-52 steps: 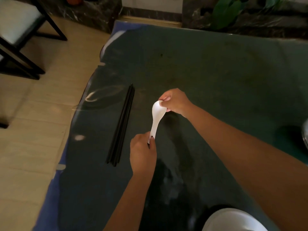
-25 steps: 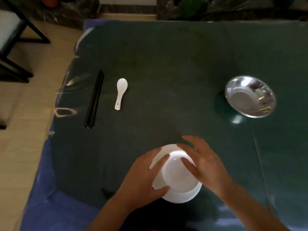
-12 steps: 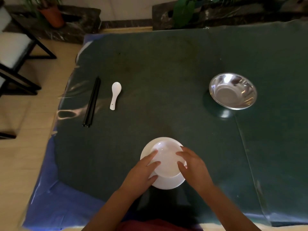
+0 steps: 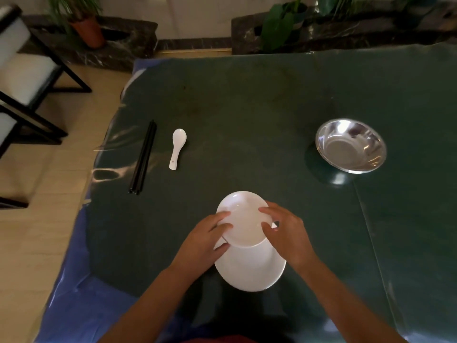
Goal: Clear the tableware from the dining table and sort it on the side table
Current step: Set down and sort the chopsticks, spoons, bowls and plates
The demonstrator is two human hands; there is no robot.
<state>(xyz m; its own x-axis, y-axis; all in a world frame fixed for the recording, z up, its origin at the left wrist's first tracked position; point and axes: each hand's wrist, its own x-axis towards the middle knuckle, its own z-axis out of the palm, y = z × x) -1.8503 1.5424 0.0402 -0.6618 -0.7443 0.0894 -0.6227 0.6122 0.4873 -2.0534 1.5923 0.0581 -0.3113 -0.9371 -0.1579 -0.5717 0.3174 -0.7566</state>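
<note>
Lifted since half a second ago, the one white bowl [image 4: 243, 222] now sits higher and further from the person than the one white plate [image 4: 251, 267], which it covered before. Both hands hold it by the rim: the left hand [image 4: 206, 240] has its fingers curled on the left edge, the right hand [image 4: 284, 233] its fingers bent over the right edge. Whether the bowl is clear of the plate or touching it cannot be told. The plate lies on the dark green table cover [image 4: 247, 107] near the person. To the far left lies one white ceramic spoon [image 4: 177, 147], and just beside it a bundle of black chopsticks [image 4: 143, 157], too close together to count. Well apart on the right stands one steel bowl [image 4: 351, 146]. Beyond the table are two black-framed chairs [image 4: 27, 78] and a potted plant [image 4: 86, 26].
</note>
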